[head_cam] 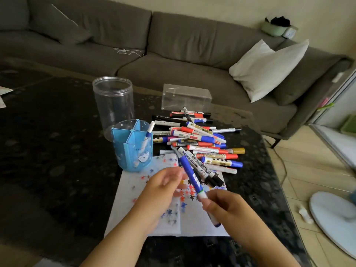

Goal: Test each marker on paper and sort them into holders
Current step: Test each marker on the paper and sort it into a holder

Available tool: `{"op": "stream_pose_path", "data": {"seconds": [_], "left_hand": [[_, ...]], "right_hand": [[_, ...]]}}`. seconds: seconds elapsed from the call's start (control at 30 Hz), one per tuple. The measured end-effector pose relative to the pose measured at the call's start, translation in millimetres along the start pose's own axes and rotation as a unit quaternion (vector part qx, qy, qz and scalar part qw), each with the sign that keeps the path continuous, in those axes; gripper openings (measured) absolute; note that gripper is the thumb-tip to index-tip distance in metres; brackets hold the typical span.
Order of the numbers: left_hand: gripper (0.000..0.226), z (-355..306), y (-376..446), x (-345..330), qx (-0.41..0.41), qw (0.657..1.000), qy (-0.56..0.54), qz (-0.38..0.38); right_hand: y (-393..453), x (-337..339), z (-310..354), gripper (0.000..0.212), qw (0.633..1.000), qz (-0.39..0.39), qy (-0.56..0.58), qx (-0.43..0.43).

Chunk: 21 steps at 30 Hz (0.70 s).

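Both hands hover low over the paper (192, 224), nearest of all. Her or his right hand (223, 209) pinches the white end of a blue marker (190, 174), fingers closed around it, and the marker slants up and away toward the pile. A second, blurred marker end (215, 221) pokes out under that hand; whether it is held or just lying on the sheet I cannot tell. The left hand (163, 187) sits just left of the blue marker, fingers loosely curled and apart, gripping nothing, its fingertips blurred close to the barrel.

Under them the paper is dotted with red, blue and black scribbles. Beyond the sheet lies the marker pile (200, 143), a loose heap of red, blue, black and gold barrels, its nearest ones overlapping the paper's far edge. Left of the pile stands a blue holder (133, 151) with dividers, one marker (148, 135) leaning in its right compartment. Behind it stands a clear jar (113, 105), and behind the pile a clear box (185, 97). All rest on a dark table (57, 160), with a grey sofa (173, 45) and white cushion (267, 68) beyond.
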<state>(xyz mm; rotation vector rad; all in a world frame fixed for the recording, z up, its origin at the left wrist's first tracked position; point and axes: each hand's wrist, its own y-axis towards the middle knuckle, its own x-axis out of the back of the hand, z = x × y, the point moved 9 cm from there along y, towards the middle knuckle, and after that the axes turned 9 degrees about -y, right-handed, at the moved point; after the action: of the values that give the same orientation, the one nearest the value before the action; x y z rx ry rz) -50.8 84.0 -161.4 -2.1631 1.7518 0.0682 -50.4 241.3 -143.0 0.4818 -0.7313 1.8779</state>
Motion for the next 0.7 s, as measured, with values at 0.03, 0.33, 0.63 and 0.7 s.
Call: {"op": "stream_pose_path", "data": {"seconds": [0.03,0.33,0.63,0.7], "left_hand": [[0.017,3.3,0.2,-5.2,0.008,0.999,-0.033,0.007],[0.025,0.1,6.3,-45.5,0.042,0.962,-0.233,0.137],[0.029,23.7,-17.4,-80.8,0.116,0.953,-0.156,0.231],[0.032,21.9,-21.7,-83.6,0.12,0.94,-0.188,0.26]], "right_hand": [[-3.6,-2.7,-3.8,0.02,0.999,0.024,0.035,-0.004],[-6.5,-21.8,-19.2,0.026,0.918,0.165,0.358,-0.047],[-3.2,-37.6,5.2,0.027,0.846,0.165,0.507,0.013],[-6.9,-37.8,8.5,0.023,0.84,0.181,0.511,0.017]]}}
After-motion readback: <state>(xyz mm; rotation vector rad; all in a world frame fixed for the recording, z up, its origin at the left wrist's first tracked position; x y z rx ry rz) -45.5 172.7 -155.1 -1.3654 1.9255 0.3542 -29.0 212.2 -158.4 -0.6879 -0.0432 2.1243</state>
